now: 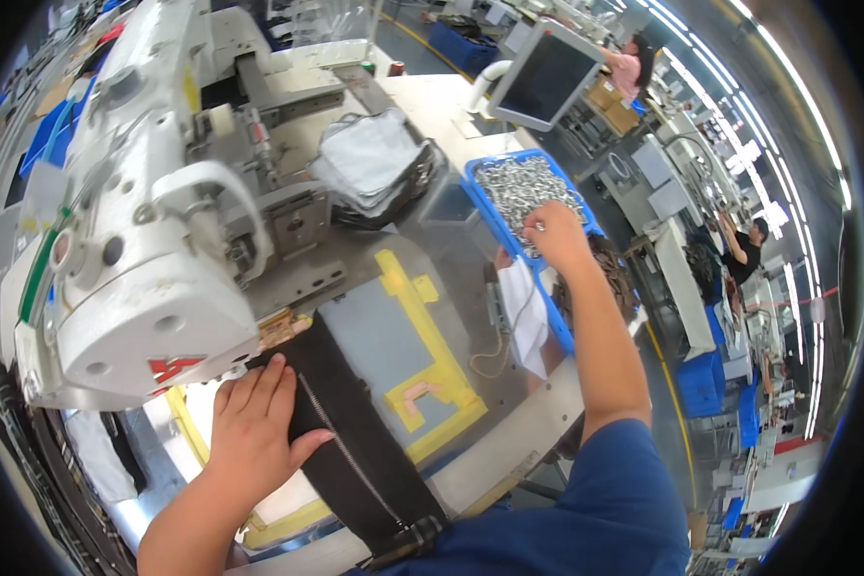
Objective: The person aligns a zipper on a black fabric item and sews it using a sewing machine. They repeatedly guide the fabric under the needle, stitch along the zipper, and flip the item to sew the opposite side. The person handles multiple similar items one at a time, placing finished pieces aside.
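Note:
A long black fabric strip [332,363] with a silver metal zipper [348,446] lies along the work surface, running from the sewing machine's [149,240] head toward my body. My left hand [250,422] rests flat on its upper part, fingers extended near the machine and thumb reaching to the zipper. At the right, my right hand [562,240] is over a blue tray [492,217] filled with small silver metal pieces [520,180]. Thumb and forefinger are pinched together there, with what looks like one small silver piece between them; its exact kind is too small to tell.
Stacked grey and black fabric pieces [370,158] sit behind the work area. Yellow tape [408,307] marks the plate. Brown pieces [605,274] lie in a compartment beside my right forearm. A monitor [547,77] stands at the back; other people work farther off.

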{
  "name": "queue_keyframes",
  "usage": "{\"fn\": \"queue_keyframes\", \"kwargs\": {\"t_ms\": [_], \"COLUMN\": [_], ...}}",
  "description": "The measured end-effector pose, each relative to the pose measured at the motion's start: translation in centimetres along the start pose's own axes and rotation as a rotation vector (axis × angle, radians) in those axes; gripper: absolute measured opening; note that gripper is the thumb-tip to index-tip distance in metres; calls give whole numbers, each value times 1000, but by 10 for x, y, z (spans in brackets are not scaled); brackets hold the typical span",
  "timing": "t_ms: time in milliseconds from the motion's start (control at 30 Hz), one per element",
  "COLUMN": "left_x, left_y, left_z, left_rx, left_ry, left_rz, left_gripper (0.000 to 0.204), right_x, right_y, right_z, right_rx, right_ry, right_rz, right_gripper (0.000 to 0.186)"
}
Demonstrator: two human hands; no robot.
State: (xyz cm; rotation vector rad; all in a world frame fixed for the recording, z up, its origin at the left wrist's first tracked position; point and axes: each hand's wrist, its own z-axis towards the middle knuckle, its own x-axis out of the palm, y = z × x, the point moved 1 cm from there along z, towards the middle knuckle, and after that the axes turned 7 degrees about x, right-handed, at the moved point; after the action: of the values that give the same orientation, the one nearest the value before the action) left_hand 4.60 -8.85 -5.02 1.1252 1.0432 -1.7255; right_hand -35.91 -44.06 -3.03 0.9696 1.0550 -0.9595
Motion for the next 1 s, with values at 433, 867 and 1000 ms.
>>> {"fn": "queue_keyframes", "kwargs": {"t_ms": [433,867,1000], "left_x": [-2,-3,-2], "left_y": [2,4,3], "left_z": [-3,-3,-3], "left_rx": [74,-12,-8], "left_ry": [-48,-33,-8], "left_rz": [-85,-89,-61], "left_gripper": [60,73,75], "right_x": [-11,28,29], "right_y": [258,287,286], "right_z": [-88,-112,-113], "right_rx": [-815,-867,-956], "right_ry": [525,416,332], "right_rz": [489,593,536], "right_gripper": [16,18,15]}}
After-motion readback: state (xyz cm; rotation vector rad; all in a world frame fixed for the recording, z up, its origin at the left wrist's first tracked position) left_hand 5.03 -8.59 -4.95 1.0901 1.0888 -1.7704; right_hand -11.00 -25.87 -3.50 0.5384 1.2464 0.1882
